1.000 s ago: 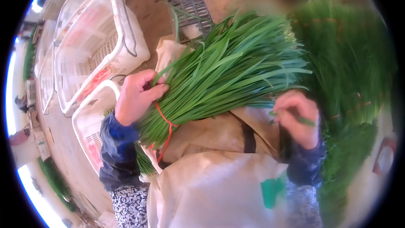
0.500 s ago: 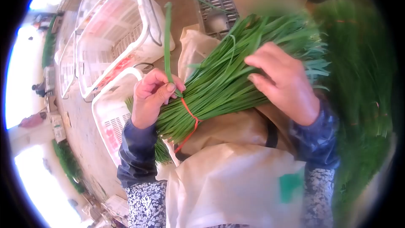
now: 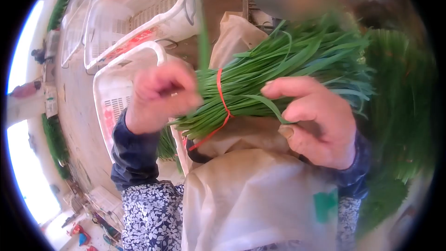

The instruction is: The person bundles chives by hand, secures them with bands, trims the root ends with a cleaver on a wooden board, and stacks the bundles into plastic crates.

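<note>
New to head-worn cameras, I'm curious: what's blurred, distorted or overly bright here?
In the head view, the left hand is smeared, the right hand and leaf bundle sharper; at its right, other greens look dim and hazy; at its left, white glare; round its edges, curved surroundings and black corners.

The person's right hand (image 3: 320,123) has a bent leaf (image 3: 265,101) in its grip, close by a big green bundle (image 3: 283,69) cinched with a red band (image 3: 220,88). The left hand (image 3: 162,95), blurred, is beside an upright leaf (image 3: 203,49); a white basket (image 3: 186,24) stands beyond.
</note>
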